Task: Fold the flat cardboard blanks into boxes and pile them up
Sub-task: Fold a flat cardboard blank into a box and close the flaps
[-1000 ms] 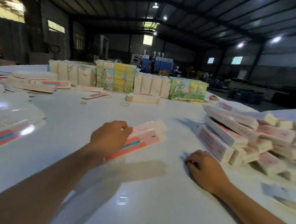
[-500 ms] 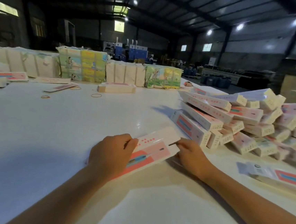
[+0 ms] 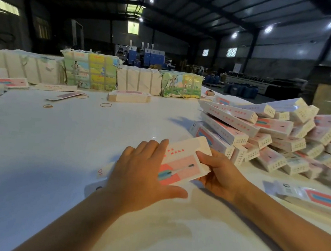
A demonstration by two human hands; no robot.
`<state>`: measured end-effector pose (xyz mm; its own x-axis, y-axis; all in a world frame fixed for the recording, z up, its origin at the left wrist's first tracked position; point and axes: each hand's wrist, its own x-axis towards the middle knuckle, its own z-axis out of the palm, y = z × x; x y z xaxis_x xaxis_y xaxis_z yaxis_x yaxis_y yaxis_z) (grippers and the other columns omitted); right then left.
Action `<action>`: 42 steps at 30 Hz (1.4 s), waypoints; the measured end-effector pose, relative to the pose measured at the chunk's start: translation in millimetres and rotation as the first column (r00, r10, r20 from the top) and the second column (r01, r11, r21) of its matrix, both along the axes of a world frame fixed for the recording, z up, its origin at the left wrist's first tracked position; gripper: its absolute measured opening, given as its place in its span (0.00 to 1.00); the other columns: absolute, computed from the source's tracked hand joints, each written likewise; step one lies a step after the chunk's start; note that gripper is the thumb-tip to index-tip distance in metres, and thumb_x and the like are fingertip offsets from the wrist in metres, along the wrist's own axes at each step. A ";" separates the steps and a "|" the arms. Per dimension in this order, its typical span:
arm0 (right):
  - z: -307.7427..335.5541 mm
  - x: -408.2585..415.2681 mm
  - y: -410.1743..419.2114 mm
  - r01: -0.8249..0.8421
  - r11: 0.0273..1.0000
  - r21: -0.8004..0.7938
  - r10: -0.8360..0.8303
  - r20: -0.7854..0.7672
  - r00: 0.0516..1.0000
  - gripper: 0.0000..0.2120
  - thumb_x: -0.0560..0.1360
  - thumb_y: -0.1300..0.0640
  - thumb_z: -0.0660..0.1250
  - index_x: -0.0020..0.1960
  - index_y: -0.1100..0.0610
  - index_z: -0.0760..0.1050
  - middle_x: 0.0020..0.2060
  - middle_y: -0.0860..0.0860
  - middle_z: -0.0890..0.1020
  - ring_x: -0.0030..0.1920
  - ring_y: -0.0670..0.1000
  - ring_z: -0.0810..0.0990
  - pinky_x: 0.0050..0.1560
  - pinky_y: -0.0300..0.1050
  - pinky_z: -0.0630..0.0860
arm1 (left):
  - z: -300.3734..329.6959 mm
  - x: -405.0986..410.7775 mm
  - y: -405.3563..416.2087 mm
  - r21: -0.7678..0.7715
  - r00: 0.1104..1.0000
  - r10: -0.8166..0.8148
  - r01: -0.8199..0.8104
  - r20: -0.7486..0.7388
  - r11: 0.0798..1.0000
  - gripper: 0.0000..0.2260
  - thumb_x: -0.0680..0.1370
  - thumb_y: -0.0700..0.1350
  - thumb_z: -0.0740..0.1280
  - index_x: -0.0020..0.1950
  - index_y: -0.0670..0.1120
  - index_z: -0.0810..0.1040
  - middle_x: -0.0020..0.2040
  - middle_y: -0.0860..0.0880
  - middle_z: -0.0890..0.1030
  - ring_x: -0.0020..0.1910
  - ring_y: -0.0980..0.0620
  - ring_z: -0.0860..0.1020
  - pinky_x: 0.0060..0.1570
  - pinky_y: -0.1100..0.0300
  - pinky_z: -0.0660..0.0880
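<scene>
A flat pink and white cardboard blank (image 3: 185, 161) is held just above the white table (image 3: 61, 147) in front of me. My left hand (image 3: 141, 173) covers its near left end, fingers straight over the top and thumb stretched out beneath the near edge. My right hand (image 3: 218, 175) grips its far right end, fingers curled round the edge. A heap of folded boxes (image 3: 270, 135) lies to the right, touching the table. Another flat blank (image 3: 319, 198) lies at the right, near the table's edge.
Bundled stacks of blanks (image 3: 138, 81) and printed packs (image 3: 90, 70) line the table's far side. A short stack of blanks (image 3: 129, 96) lies in front of them, with rubber bands (image 3: 106, 105) scattered nearby. More blanks (image 3: 5, 82) sit at the far left.
The blank has come nearer and lifted off the table. My right hand moved from the table to the blank's right end and now grips it; my left hand's fingers have straightened over it.
</scene>
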<state>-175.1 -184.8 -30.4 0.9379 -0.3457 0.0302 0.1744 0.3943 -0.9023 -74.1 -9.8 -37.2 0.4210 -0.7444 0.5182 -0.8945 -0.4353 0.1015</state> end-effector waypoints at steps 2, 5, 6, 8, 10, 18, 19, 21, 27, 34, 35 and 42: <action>-1.0 3.0 1.4 0.083 0.988 -0.128 -0.076 0.061 0.995 0.21 0.72 0.65 0.64 0.64 0.55 0.71 0.45 0.53 0.85 0.45 0.55 0.85 0.34 0.44 0.81 | -4.4 -0.5 -4.0 -0.011 0.996 0.048 -0.047 0.076 0.999 0.45 0.61 0.79 0.47 0.72 0.55 0.50 0.64 0.56 0.67 0.58 0.57 0.68 0.51 0.63 0.63; -5.2 4.0 5.1 0.366 0.772 -0.520 -0.307 0.201 0.931 0.25 0.77 0.65 0.63 0.67 0.43 0.65 0.46 0.45 0.84 0.47 0.50 0.84 0.39 0.45 0.82 | -6.0 -2.0 -6.9 -0.094 0.991 0.104 -0.097 0.082 0.991 0.39 0.66 0.75 0.58 0.69 0.54 0.55 0.58 0.55 0.69 0.54 0.57 0.70 0.46 0.66 0.63; -6.1 3.4 6.2 0.453 0.578 -0.679 -0.362 0.284 0.888 0.21 0.78 0.63 0.63 0.65 0.43 0.68 0.52 0.44 0.80 0.50 0.47 0.82 0.42 0.43 0.81 | -6.2 -2.8 -8.0 -0.117 0.991 0.121 -0.113 0.063 0.987 0.39 0.66 0.74 0.59 0.69 0.54 0.55 0.58 0.55 0.69 0.54 0.57 0.70 0.45 0.66 0.64; -8.8 1.9 8.8 0.522 0.285 -0.804 -0.364 0.413 0.835 0.14 0.79 0.62 0.60 0.61 0.47 0.74 0.59 0.49 0.72 0.56 0.43 0.76 0.47 0.36 0.77 | -6.1 -5.3 -10.3 -0.135 0.986 0.153 -0.143 0.066 0.980 0.39 0.66 0.74 0.59 0.70 0.54 0.56 0.57 0.55 0.69 0.54 0.57 0.70 0.46 0.65 0.65; -8.7 1.6 12.1 0.487 0.367 -0.793 -0.359 0.362 0.860 0.13 0.80 0.57 0.59 0.62 0.52 0.75 0.64 0.48 0.68 0.58 0.39 0.72 0.50 0.32 0.74 | -5.0 -8.7 -12.1 -0.126 0.980 0.186 -0.176 0.072 0.976 0.40 0.66 0.75 0.57 0.70 0.53 0.56 0.58 0.54 0.70 0.54 0.56 0.70 0.47 0.64 0.67; -4.4 4.8 19.1 0.132 0.936 -0.327 -0.133 0.020 0.991 0.15 0.76 0.52 0.64 0.61 0.47 0.77 0.70 0.42 0.69 0.63 0.47 0.75 0.55 0.51 0.79 | 1.2 -7.6 -12.2 -0.084 0.938 0.344 -0.340 0.043 0.937 0.42 0.65 0.76 0.55 0.69 0.51 0.54 0.60 0.52 0.69 0.57 0.54 0.70 0.48 0.64 0.65; -5.4 4.8 19.4 0.138 0.928 -0.346 -0.142 0.012 0.990 0.16 0.75 0.51 0.65 0.62 0.44 0.75 0.70 0.44 0.69 0.65 0.49 0.74 0.57 0.52 0.79 | 1.2 -7.9 -13.0 -0.091 0.935 0.349 -0.343 0.059 0.935 0.42 0.65 0.76 0.55 0.69 0.50 0.55 0.60 0.52 0.69 0.57 0.54 0.70 0.48 0.64 0.64; -6.5 5.6 20.6 0.137 0.913 -0.385 -0.154 -0.013 0.988 0.16 0.75 0.53 0.66 0.62 0.42 0.74 0.70 0.44 0.69 0.65 0.50 0.73 0.59 0.55 0.77 | 1.5 -7.6 -14.2 -0.095 0.929 0.358 -0.350 0.092 0.932 0.42 0.65 0.76 0.55 0.69 0.50 0.55 0.60 0.52 0.70 0.56 0.54 0.70 0.49 0.63 0.66; 1.5 1.2 13.1 -0.043 0.987 -0.154 0.039 -0.028 0.999 0.13 0.66 0.57 0.69 0.50 0.52 0.84 0.55 0.54 0.83 0.53 0.52 0.82 0.52 0.50 0.80 | 0.3 -5.1 -11.3 -0.069 0.931 0.337 -0.330 0.142 0.941 0.43 0.66 0.76 0.55 0.70 0.49 0.56 0.58 0.52 0.70 0.56 0.53 0.70 0.48 0.62 0.65; -2.2 -4.5 7.0 -0.089 0.894 -0.440 0.075 -0.049 0.996 0.13 0.67 0.65 0.71 0.52 0.60 0.78 0.49 0.57 0.84 0.47 0.55 0.82 0.47 0.46 0.78 | 2.8 -7.4 -11.0 -0.010 0.966 0.232 -0.232 0.111 0.973 0.39 0.68 0.74 0.58 0.70 0.52 0.55 0.58 0.55 0.69 0.51 0.57 0.68 0.46 0.63 0.61; -0.8 -6.2 8.2 -0.096 0.873 -0.478 0.090 -0.035 0.995 0.13 0.68 0.68 0.71 0.52 0.58 0.79 0.48 0.54 0.85 0.45 0.52 0.82 0.45 0.44 0.79 | 4.7 -7.4 -9.7 -0.006 0.971 0.225 -0.225 0.083 0.974 0.39 0.68 0.73 0.59 0.70 0.53 0.55 0.59 0.55 0.70 0.50 0.57 0.67 0.45 0.63 0.62; 3.6 -10.6 9.1 -0.071 0.766 -0.639 0.073 -0.024 0.997 0.11 0.70 0.69 0.69 0.50 0.58 0.79 0.41 0.60 0.82 0.42 0.52 0.79 0.43 0.44 0.77 | 16.0 -5.4 -0.6 0.042 0.977 0.147 -0.143 -0.157 0.989 0.28 0.69 0.71 0.62 0.62 0.57 0.67 0.55 0.58 0.76 0.45 0.55 0.73 0.38 0.64 0.67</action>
